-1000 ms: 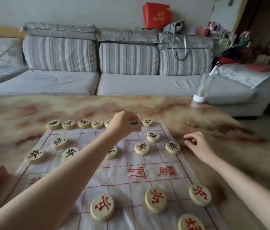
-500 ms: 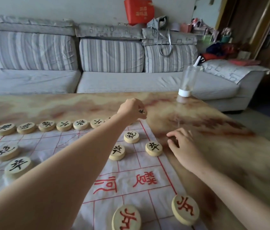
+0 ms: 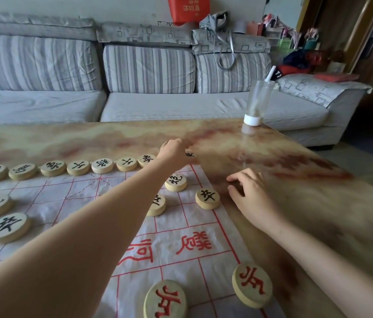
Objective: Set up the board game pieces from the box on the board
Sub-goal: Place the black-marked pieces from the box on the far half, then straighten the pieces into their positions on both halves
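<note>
Wooden discs (image 3: pixel 207 199): pale, thick, flat rounds with an inked character on each face; to my eye stiff, light and smooth, hardly fragile, though apt to skid on the sheet
Board (image 3: pixel 84 193): thin white sheet ruled in red, creased, lying on the marbled surface (image 3: pixel 295 180); I judge it soft enough to wrinkle or creep if a disc is dragged, so each is better lowered from above
Far row (image 3: pixel 101 165): seven black-lettered discs show side by side along the far edge; others sit further in
Left hand (image 3: pixel 174 152): stretched to the far right corner of the board, fingers curled round a black-lettered piece (image 3: pixel 190 154); only a sliver of its face shows
Right hand (image 3: pixel 252 196): resting on the surface just beside the board's right edge, fingers loosely bent, holding nothing
Red pieces (image 3: pixel 252 288): two on the near side of the board
Best hold: by the rim, thumb against fingertips, character kept uppermost
Box: not in sight from where I stand
</note>
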Demonstrator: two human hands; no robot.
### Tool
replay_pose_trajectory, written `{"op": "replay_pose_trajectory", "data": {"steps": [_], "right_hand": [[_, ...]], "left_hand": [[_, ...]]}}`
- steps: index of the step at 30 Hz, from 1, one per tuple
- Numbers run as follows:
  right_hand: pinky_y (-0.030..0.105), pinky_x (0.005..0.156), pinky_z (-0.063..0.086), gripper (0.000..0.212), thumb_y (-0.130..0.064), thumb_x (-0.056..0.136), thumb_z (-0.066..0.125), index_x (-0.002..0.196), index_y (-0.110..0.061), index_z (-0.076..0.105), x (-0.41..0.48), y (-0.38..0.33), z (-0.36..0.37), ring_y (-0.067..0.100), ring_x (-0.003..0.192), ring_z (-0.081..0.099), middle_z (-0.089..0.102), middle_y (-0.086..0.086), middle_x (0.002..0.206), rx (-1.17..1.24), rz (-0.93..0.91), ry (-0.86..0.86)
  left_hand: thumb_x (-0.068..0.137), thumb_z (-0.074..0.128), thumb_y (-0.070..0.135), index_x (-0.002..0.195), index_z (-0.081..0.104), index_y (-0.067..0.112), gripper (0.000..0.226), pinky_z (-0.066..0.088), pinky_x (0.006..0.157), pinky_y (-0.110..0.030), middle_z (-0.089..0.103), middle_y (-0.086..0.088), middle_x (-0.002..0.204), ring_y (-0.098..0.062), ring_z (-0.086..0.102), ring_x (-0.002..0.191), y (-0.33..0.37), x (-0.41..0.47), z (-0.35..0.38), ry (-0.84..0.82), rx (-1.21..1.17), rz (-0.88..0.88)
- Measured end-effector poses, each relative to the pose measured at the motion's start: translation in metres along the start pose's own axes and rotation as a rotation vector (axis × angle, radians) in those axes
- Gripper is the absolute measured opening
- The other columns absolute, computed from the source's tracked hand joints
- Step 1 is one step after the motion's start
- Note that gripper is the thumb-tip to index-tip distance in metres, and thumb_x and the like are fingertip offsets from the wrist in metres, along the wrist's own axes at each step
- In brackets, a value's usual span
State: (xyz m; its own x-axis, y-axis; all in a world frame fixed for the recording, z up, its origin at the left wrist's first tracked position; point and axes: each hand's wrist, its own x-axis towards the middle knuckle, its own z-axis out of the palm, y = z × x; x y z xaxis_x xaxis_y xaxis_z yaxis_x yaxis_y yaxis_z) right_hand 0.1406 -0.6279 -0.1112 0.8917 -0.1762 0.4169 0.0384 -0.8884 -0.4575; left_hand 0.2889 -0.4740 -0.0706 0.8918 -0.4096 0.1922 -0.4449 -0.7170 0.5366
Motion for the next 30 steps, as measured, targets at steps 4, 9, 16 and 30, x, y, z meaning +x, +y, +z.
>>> {"op": "replay_pose_trajectory", "data": {"steps": [4,9,16,30], "right_hand": [[0.031,0.099,0.034,0.020,-0.020,0.092,0.050,0.108,-0.014,0.061,-0.001,-0.002,-0.002,0.016,0.109,0.040,0.051,-0.003,0.110,0.002,0.008,-0.013],[0.029,0.095,0.038,0.018,-0.014,0.088,0.056,0.104,-0.012,0.065,0.000,-0.007,-0.005,0.020,0.104,0.048,0.054,0.001,0.104,0.063,0.049,-0.007],[0.008,0.076,0.035,0.024,-0.005,0.087,0.058,0.110,-0.008,0.064,-0.010,-0.045,-0.030,0.017,0.101,0.051,0.052,0.003,0.111,0.257,0.109,-0.020],[0.006,0.085,0.041,0.018,-0.021,0.089,0.058,0.107,-0.025,0.063,-0.137,-0.256,-0.068,-0.014,0.088,0.054,0.062,-0.014,0.104,0.505,-0.090,-0.482]], "left_hand": [[0.080,0.067,0.035,0.128,0.052,0.015,0.054,0.039,0.102,-0.036,0.060,-0.015,0.122,-0.028,0.055,0.113,0.005,-0.011,-0.015,0.073,-0.007,-0.021],[0.084,0.064,0.021,0.112,0.064,0.015,0.028,0.041,0.087,-0.020,0.067,-0.003,0.116,-0.019,0.060,0.107,0.003,-0.048,-0.044,0.104,-0.081,0.037],[0.082,0.066,0.017,0.104,0.069,0.016,0.022,0.043,0.081,-0.014,0.071,0.002,0.103,-0.010,0.064,0.095,-0.006,-0.127,-0.102,0.154,-0.155,0.091],[0.083,0.063,0.009,0.091,0.069,0.028,0.021,0.040,0.066,0.004,0.068,0.014,0.088,0.012,0.061,0.074,-0.058,-0.422,-0.201,0.456,-0.333,-0.261]]}}
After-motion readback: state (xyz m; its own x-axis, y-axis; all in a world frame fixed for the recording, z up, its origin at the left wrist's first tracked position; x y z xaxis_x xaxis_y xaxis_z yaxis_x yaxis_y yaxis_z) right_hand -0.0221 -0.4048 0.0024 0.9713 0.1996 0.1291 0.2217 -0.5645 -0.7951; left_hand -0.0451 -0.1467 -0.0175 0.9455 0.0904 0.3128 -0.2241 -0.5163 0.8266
